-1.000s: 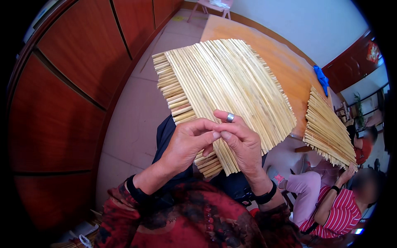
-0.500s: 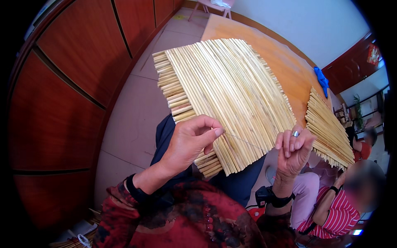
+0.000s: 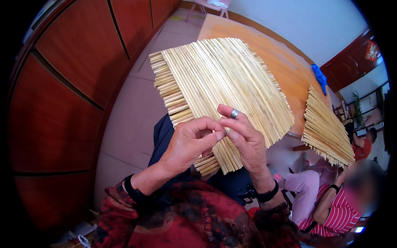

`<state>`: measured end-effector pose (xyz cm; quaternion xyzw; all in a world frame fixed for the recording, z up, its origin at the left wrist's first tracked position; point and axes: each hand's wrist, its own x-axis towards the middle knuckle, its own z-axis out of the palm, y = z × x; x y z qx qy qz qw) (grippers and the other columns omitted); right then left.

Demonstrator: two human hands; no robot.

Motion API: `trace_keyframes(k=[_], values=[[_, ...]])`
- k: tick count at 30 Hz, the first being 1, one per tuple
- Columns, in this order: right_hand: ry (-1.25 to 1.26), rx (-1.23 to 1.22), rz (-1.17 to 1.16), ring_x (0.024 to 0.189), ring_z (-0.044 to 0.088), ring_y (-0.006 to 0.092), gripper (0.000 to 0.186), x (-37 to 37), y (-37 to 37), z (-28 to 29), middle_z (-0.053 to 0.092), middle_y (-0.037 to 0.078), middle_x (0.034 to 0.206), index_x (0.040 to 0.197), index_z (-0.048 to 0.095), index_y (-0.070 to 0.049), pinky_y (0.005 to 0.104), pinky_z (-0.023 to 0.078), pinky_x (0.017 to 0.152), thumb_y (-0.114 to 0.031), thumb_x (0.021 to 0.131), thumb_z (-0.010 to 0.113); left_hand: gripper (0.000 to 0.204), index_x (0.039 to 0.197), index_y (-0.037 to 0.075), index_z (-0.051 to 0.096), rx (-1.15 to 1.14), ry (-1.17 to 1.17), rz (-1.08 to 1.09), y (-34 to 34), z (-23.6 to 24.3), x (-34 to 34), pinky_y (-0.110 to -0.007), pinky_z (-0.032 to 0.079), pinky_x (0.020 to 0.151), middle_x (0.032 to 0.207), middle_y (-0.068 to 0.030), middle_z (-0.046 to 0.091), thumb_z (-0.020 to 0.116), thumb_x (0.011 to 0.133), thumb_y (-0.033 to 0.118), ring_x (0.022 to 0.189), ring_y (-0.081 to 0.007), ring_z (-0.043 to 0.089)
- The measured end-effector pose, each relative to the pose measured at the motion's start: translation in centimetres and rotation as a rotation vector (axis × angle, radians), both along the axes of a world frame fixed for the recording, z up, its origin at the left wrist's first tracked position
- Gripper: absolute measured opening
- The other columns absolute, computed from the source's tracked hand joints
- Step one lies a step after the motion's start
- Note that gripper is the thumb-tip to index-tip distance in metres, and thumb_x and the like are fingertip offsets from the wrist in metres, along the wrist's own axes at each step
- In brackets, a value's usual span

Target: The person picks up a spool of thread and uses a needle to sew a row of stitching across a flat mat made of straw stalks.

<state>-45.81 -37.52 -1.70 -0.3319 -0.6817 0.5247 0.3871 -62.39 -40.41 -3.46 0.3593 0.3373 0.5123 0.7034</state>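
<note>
A mat of pale straw-coloured stalks [image 3: 231,78] lies over my lap and the table edge. Its stalks run side by side, and along its left side shorter stalk ends [image 3: 169,91] stick out crosswise. Above its near end my left hand [image 3: 192,142] pinches a thin thread between thumb and forefinger. Fingertip to fingertip with it, my right hand [image 3: 248,142], wearing a ring, closes thumb and forefinger on the same thread. Most of the thread is hidden by the fingers or too fine to make out.
An orange-brown table [image 3: 285,70] stretches behind the mat, with a blue cloth [image 3: 319,78] at its far right. A second stalk mat [image 3: 326,128] leans in front of a seated person in a striped top [image 3: 339,211]. Red-brown cabinets [image 3: 62,99] line the left; a pink stool [image 3: 209,6] stands far off.
My right hand has come in leftward from the mat's right corner to meet my left hand, and the thread stretched between them no longer shows. The left hand has hardly moved.
</note>
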Motion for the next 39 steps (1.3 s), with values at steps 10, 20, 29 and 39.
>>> trace_keyframes(k=[10, 20, 29, 39], values=[[0.125, 0.001, -0.113, 0.106, 0.052, 0.0210, 0.016, 0.2, 0.3, -0.9, 0.052, 0.015, 0.116, 0.099, 0.062, 0.000, 0.0297, 0.042, 0.089, -0.004, 0.084, 0.058, 0.013, 0.093, -0.001, 0.060, -0.008, -0.049, 0.014, 0.1, -0.3, 0.2, -0.016, 0.036, 0.043, 0.070, 0.0004, 0.056, 0.058, 0.087, 0.010, 0.051, -0.0027, 0.047], [0.099, -0.009, 0.005, 0.111, 0.049, 0.0233, 0.027, -0.3, 0.2, -0.5, 0.050, 0.014, 0.119, 0.109, 0.060, -0.002, 0.0333, 0.041, 0.092, -0.008, 0.083, 0.059, 0.013, 0.093, -0.001, 0.061, 0.034, -0.099, -0.001, 0.3, -0.6, 0.3, -0.015, 0.037, 0.045, 0.072, 0.0005, 0.056, 0.056, 0.087, 0.009, 0.052, -0.0035, 0.048], [0.157, 0.095, -0.193, 0.102, 0.054, 0.0258, 0.009, -1.6, 0.5, -0.9, 0.059, 0.012, 0.095, 0.085, 0.064, -0.002, 0.0329, 0.043, 0.086, -0.005, 0.077, 0.066, 0.014, 0.096, -0.003, 0.059, -0.053, -0.225, -0.013, 0.6, -0.4, 0.8, -0.016, 0.036, 0.043, 0.073, -0.0019, 0.055, 0.056, 0.087, 0.007, 0.050, -0.0049, 0.048], [0.140, 0.275, -0.378, 0.082, 0.059, 0.0206, 0.012, -2.6, 1.3, -1.4, 0.056, 0.010, 0.083, 0.077, 0.056, -0.001, 0.0300, 0.048, 0.072, -0.003, 0.076, 0.067, 0.009, 0.091, -0.001, 0.059, -0.110, -0.347, 0.090, 1.0, -0.3, 1.5, -0.016, 0.035, 0.040, 0.073, -0.0029, 0.057, 0.057, 0.087, 0.007, 0.047, -0.0048, 0.046]])
